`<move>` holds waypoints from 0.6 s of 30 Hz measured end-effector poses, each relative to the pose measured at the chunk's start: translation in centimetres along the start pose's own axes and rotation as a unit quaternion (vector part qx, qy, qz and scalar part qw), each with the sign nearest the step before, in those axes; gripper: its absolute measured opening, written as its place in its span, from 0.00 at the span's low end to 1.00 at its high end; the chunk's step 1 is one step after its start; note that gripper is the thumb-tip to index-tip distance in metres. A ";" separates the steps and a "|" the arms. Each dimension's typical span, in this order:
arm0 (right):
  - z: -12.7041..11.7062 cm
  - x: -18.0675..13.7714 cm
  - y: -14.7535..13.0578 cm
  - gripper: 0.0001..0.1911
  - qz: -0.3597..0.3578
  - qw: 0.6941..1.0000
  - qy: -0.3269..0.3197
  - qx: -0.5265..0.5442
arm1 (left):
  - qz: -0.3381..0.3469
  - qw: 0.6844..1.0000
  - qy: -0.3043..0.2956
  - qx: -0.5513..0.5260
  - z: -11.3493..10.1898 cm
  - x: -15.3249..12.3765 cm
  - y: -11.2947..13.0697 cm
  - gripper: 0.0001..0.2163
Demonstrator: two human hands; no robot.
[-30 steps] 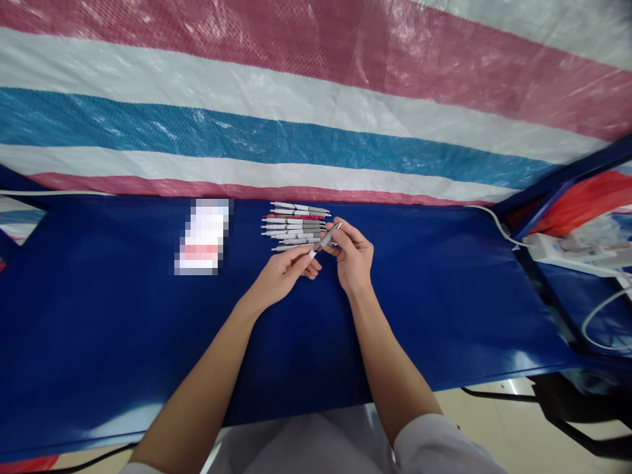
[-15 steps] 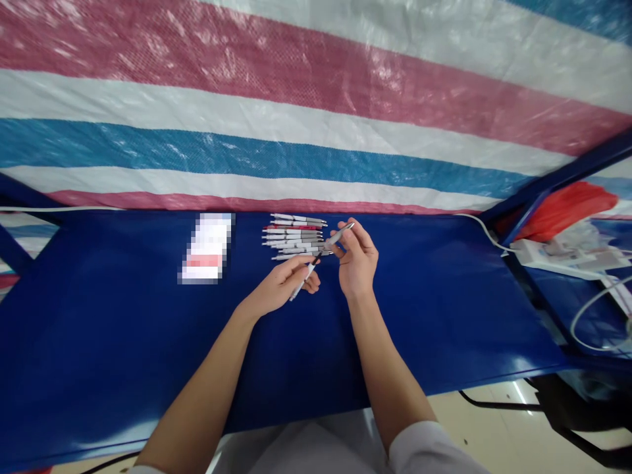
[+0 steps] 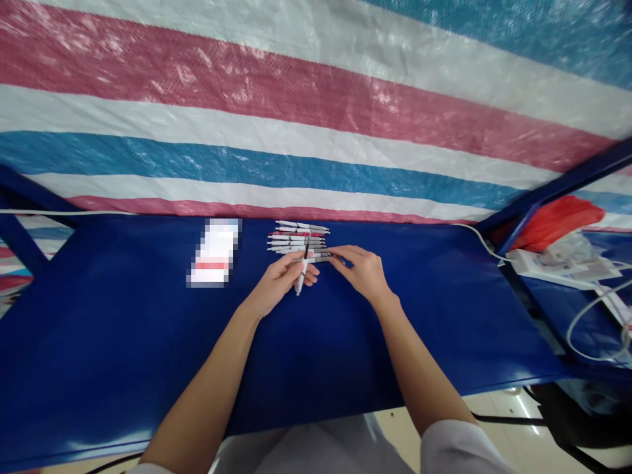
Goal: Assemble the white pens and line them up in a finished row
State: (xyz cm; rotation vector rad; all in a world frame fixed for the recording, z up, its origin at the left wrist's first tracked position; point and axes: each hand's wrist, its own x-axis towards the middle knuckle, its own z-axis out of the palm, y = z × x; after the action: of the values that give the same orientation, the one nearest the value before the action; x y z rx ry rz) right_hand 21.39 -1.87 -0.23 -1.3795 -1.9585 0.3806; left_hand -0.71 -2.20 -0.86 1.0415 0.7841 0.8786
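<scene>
In my left hand [image 3: 277, 280] is the white barrel of a pen [image 3: 301, 278], pinched between thumb and fingers. A thin dark refill sticks up out of the barrel, its front grip off. My right hand [image 3: 364, 268] has its thumb and fingertips closed together at the right end of the lowest pen in the row. What lies between those fingertips is mostly hidden. Just beyond both hands, several white pens with grey grips [image 3: 301, 241] lie side by side, with a red one [image 3: 289, 233] among them.
A blurred-out bright rectangle [image 3: 216, 253] lies left of the pens on the blue table [image 3: 123, 342]. Striped plastic sheeting [image 3: 296, 131] hangs behind. At the right are a red bag [image 3: 557, 220], a white power strip [image 3: 553, 266] and cables.
My right hand has lowered from holding a grey pen grip in the air to the pens' right end. My left hand has turned the pen barrel more upright.
</scene>
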 end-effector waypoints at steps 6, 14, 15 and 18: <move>0.1 -0.7 0.0 0.13 -0.101 0.976 -0.068 -0.182 | 0.005 1.000 0.023 -0.008 -0.2 0.0 0.1 0.18; 0.6 -0.9 -0.1 0.15 -0.131 0.965 -0.087 -0.208 | 0.001 0.999 0.039 -0.007 -0.7 0.2 0.0 0.18; 0.5 -1.0 0.0 0.15 -0.137 0.964 -0.088 -0.209 | 0.001 0.999 0.038 -0.007 -0.8 0.2 0.0 0.17; 0.5 -1.0 0.5 0.16 -0.156 0.963 -0.088 -0.203 | 0.001 0.999 0.037 -0.003 -0.7 0.1 0.1 0.17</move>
State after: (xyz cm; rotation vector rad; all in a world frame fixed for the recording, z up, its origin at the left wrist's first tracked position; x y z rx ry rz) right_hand 21.65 -2.54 -1.26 -1.2771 -2.4560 -0.0558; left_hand -1.28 -1.78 -0.98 1.0087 0.8425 0.9243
